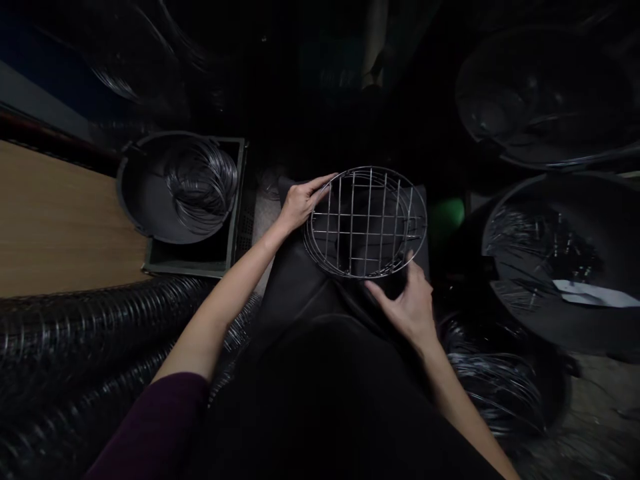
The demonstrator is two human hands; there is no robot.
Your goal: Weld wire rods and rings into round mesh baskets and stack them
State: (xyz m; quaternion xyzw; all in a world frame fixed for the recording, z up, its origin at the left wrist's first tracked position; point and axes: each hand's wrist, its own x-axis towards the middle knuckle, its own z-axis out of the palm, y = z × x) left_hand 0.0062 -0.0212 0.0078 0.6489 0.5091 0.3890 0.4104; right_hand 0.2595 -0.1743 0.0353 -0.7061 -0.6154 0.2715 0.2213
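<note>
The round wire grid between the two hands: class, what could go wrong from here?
Slipping: the right hand has thumb and finger spread apart at the near rim, so the round wire grid could tip if the left hand loosened at the other side.
Scratches: both hands are bare against thin metal wire, so a rough end might scrape skin.
Poor light: the scene is dim, so bent wires may be missed.

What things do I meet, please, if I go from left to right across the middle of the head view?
Wood-coloured panel → dark tub with a wire coil → left hand → round wire grid → right hand → larger dark tub with short wires and a white strip.
</note>
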